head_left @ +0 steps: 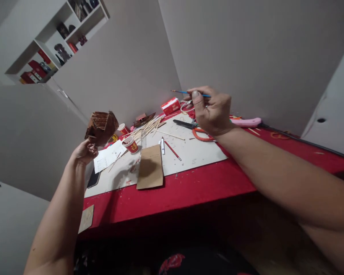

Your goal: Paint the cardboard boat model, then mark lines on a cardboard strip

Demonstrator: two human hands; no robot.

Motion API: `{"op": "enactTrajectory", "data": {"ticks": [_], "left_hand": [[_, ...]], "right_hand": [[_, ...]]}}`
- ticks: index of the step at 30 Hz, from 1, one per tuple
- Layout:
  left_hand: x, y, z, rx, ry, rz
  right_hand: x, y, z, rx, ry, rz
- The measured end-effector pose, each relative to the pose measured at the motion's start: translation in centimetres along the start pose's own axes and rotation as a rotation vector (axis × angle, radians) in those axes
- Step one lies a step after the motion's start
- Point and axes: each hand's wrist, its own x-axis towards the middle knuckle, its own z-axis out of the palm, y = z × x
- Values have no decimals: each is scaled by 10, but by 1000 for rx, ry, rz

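Red desk (189,191): left hand (84,152) grips a brown model (101,128) aloft, left of the white mat (195,152); right hand (213,112) pinches a paintbrush (179,91) above it.

There is a single view, from a camera worn on the person's head. It looks forward and down across the red table (189,191) toward the corner where two grey walls meet, and is tilted, so the table edge slopes across the frame. The table is close: both forearms stretch out from the lower corners over it. Up and to the left of the table, a white shelf unit (60,34) sits far off.
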Motion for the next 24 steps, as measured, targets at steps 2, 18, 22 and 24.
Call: {"op": "enactTrajectory", "data": {"ticks": [2,18,22,24], "left_hand": [[11,-2,17,-2,-64,5],[103,-35,126,65,-220,0],[125,-35,147,109,-205,33],[136,-38,160,122,-214,40]], "right_hand": [[1,0,0,-37,24,-63],[8,11,-10,-92,162,-115],[7,13,-12,-129,168,-112],[8,12,-13,-132,176,-98]]}}
